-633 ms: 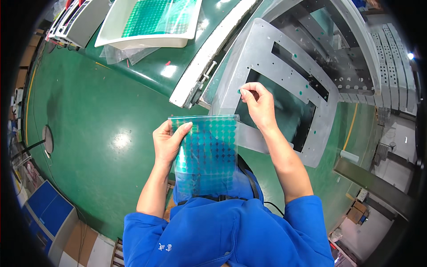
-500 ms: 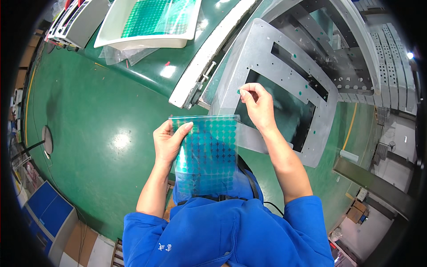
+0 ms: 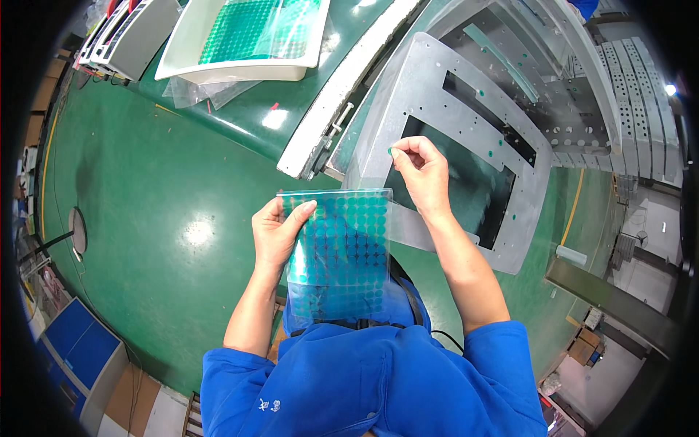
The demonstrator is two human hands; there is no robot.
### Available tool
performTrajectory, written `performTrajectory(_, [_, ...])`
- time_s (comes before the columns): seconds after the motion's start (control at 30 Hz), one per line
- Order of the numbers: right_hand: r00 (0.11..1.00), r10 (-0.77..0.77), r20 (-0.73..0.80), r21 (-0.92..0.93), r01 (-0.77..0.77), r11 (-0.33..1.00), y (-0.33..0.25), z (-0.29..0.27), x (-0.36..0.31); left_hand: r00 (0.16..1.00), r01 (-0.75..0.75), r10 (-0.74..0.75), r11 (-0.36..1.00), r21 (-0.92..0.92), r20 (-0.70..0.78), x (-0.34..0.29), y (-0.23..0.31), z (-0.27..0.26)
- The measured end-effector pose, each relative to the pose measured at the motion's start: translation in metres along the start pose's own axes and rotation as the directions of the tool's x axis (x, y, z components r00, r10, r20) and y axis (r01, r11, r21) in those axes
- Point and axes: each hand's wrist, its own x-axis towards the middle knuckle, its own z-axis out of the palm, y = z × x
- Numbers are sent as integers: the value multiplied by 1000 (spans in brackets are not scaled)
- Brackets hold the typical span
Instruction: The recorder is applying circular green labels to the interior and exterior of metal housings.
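My left hand [image 3: 274, 234] grips the upper left edge of a clear sheet of green round stickers [image 3: 342, 251], thumb on top. The sheet hangs in front of my body, its dots in rows. My right hand [image 3: 425, 178] pinches a small green round sticker [image 3: 391, 151] between thumb and fingertips. That sticker is at the left edge of a grey metal panel [image 3: 397, 98] with rectangular cut-outs; whether it touches the metal I cannot tell. Several green dots are on the panel's face, among small holes.
A white tray [image 3: 240, 73] with more green sticker sheets stands on a green-topped bench [image 3: 251, 120]. The bench has a white rail [image 3: 317, 102] along its edge. Behind the panel stands a larger grey metal frame [image 3: 608, 80]. A blue sleeve [image 3: 585, 7] shows at the top right.
Both my hands stay nearly still. Inside the metal frame behind, a long pale strip now shows slanting across, and a blue sleeve has come into view at the top right.
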Motion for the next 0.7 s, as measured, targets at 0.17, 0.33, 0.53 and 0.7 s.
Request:
performTrajectory(0.17, [994, 112, -11, 227, -107, 968, -13, 5, 0, 1000, 19, -18, 1000, 14, -13, -3, 2, -1])
performTrajectory(0.33, [982, 168, 87, 362, -188, 913, -3, 3, 6, 1000, 6, -6, 999, 41, -6, -10, -1, -7])
performTrajectory(0.53, [943, 293, 159, 453, -333, 827, -8, -29, -5, 995, -58, 26, 928, 367, 92, -22, -28, -17])
performTrajectory(0.7, [901, 285, 327, -668, 8, 744, 4, -95, -74, 908, -387, 290, 857, 342, 301, -20, -51, -15])
